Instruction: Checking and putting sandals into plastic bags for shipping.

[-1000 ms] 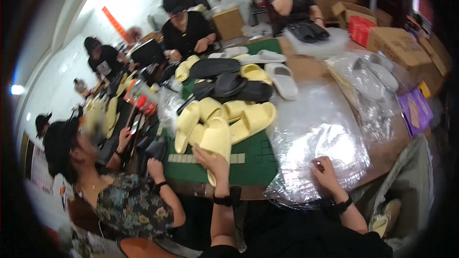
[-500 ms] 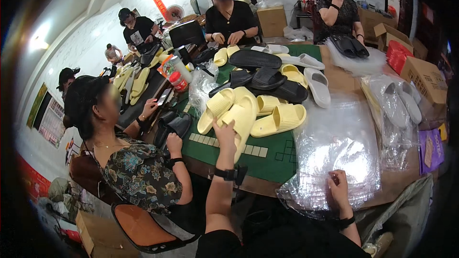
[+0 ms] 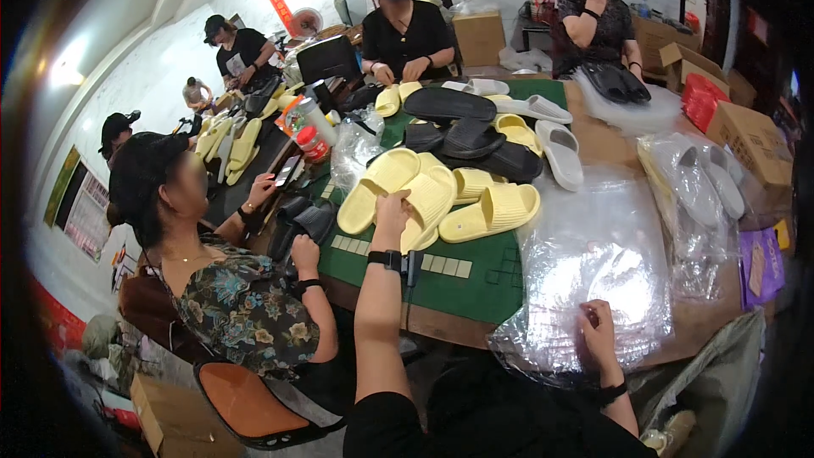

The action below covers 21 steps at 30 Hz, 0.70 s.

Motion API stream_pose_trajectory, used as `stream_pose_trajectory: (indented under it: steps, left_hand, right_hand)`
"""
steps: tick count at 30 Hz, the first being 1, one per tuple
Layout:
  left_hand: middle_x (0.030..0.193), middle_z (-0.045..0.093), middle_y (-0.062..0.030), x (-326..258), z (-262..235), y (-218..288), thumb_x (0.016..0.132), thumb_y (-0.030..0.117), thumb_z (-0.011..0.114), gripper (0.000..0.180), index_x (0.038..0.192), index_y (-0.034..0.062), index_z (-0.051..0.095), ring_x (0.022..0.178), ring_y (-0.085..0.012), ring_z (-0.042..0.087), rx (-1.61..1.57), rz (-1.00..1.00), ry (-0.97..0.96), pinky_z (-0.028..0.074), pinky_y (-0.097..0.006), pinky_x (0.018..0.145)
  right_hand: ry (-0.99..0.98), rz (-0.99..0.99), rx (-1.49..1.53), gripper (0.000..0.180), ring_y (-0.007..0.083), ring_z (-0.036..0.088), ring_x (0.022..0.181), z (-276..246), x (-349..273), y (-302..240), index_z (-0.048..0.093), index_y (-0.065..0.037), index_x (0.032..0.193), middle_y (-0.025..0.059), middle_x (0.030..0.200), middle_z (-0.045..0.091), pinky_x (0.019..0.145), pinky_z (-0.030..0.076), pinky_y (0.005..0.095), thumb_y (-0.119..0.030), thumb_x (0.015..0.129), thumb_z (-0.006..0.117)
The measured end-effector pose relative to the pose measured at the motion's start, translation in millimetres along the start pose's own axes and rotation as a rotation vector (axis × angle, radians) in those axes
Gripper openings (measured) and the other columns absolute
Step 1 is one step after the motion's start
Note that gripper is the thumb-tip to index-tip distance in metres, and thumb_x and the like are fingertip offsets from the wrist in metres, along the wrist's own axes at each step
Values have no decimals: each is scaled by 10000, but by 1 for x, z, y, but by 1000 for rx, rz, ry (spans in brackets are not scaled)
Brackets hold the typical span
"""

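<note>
White wall [image 3: 186,51] is backing a crowded room. Brown worktop [image 3: 602,144] is bearing a green mat [image 3: 462,293]; a co-worker in a flowered top [image 3: 246,314] is sitting by the left edge.

Left yellow slipper [image 3: 360,201] and right yellow slipper [image 3: 434,202] are lying side by side on the mat, toes pointing away from the worktop's near edge and somewhat rightward, heels toward its near left corner. Left hand [image 3: 392,214] is much the nearer one: it is resting over the gap between the two, by the right yellow slipper's inner flank. That slipper is lying just to the right of the fingers, long axis slanting away. Fingers are bending close to the thumb and seemingly touching it; grasping or only touching, cannot tell.

Right hand [image 3: 599,331] is hanging well apart, above the clear plastic bags [image 3: 585,229] at the worktop's near edge. Fingers are curling loosely, gap showing at the thumb, nothing seen held; contact with the bags not clear.

Black slippers [image 3: 471,137] are lying beyond the yellow pair; another yellow slipper [image 3: 500,212] is lying to its right.
</note>
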<state>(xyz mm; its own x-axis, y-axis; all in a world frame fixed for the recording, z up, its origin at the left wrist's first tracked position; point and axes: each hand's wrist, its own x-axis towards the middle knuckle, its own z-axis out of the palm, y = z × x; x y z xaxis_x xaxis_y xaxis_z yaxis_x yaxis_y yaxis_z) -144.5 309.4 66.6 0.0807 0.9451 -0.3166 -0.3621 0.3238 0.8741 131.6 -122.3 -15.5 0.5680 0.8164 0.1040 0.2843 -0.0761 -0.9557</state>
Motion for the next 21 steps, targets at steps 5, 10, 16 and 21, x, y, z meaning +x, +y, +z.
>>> stream_pose_trajectory:
  steps: [5, 10, 16, 21]
  left_hand:
    - [876, 560, -96, -69, 55, -6, 795, -54, 640, 401, 1123, 10, 420, 670, -185, 566, 50, 255, -32, 469, -281, 550]
    - [990, 577, -112, -161, 102, -13, 833, -68, 594, 341, 1131, -2, 443, 843, -200, 594, -251, 116, -394, 498, -289, 706]
    - [1058, 575, -155, -257, 167, -57, 839, -110, 498, 248, 1080, -57, 494, 1000, -248, 585, -364, -413, -687, 490, -338, 952]
    - [1138, 549, -233, -255, 195, -101, 880, -112, 442, 192, 1066, -136, 480, 1126, -298, 550, -628, -568, -779, 426, -381, 1065]
  right_hand:
    - [8, -9, -63, 227, 170, 504, 906, -4, 2, 7, 624, -38, 1028, 70, 1028, 480, 784, 430, 269, -122, 819, 656]
    - [-44, 62, -13, 266, 209, 511, 975, -1, 1, -3, 618, -43, 1068, 87, 1053, 490, 852, 428, 288, -166, 834, 648]
    - [-45, 67, -101, 323, 220, 537, 1042, -5, 1, 1, 591, -29, 1114, 114, 1112, 542, 889, 445, 337, -172, 832, 656]
    - [-22, -51, 88, 476, 264, 566, 1087, -2, 4, -37, 501, -1, 1231, 173, 1188, 579, 936, 451, 368, -195, 830, 666]
